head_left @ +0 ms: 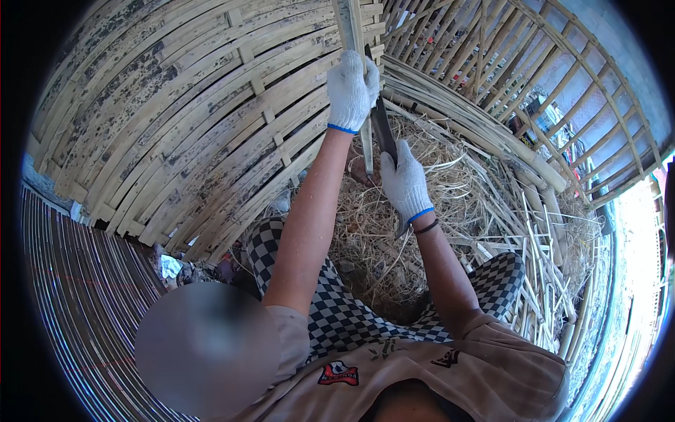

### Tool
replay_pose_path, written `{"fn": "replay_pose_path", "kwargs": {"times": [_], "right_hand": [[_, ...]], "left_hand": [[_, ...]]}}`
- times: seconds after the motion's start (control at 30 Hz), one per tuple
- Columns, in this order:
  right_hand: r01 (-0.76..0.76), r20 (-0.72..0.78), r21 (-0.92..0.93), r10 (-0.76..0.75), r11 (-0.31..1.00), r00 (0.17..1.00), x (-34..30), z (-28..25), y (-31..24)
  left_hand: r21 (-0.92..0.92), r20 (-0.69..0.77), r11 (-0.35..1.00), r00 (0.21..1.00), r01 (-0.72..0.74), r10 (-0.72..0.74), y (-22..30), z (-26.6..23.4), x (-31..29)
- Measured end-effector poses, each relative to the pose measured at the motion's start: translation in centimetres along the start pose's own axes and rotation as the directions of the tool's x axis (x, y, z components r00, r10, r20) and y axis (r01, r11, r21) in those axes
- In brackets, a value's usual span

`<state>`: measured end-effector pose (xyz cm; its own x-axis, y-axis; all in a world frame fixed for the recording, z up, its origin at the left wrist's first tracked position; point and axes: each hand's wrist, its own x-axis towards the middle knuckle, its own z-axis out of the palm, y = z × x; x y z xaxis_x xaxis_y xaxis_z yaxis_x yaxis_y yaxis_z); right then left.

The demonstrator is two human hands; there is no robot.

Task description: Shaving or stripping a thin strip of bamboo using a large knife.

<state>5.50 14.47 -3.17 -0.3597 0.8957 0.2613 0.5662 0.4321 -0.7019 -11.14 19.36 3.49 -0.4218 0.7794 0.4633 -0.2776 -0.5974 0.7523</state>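
Observation:
My left hand, in a white knit glove with a blue cuff, is closed around a long pale bamboo strip. The strip stands lengthwise before me, its lower end reaching down over a heap of shavings. In the same kind of glove, my right hand grips the handle of a machete. Its dark blade points up and away, passing just right of the strip and close beside my left hand. Whether blade and strip touch, I cannot tell. The handle's butt shows below my right palm.
A woven bamboo panel rises on the left. Curly bamboo shavings cover the ground between my legs. Split bamboo lengths lie to the right, below a bamboo lattice. Corrugated sheeting stands at lower left.

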Motion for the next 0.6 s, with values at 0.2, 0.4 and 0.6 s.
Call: {"fn": "replay_pose_path", "kwargs": {"times": [0.2, 0.4, 0.6], "right_hand": [[-0.02, -0.055, 0.007, 0.021, 1.0, 0.998, 0.8, 1.4, 0.2], [-0.012, 0.059, -0.07, 0.017, 0.997, 0.998, 1.8, 2.4, 0.6], [-0.074, 0.091, -0.079, 0.082, 0.994, 0.992, 2.3, 3.4, 0.8]], "left_hand": [[-0.024, 0.022, 0.999, 0.999, -0.04, 0.041, -0.1, 0.0, 0.0], [-0.042, -0.11, 0.999, 0.994, -0.031, 0.026, -0.3, -0.4, 0.6], [-0.069, -0.06, 0.998, 0.998, -0.002, -0.002, -0.2, -1.3, 1.0]]}}
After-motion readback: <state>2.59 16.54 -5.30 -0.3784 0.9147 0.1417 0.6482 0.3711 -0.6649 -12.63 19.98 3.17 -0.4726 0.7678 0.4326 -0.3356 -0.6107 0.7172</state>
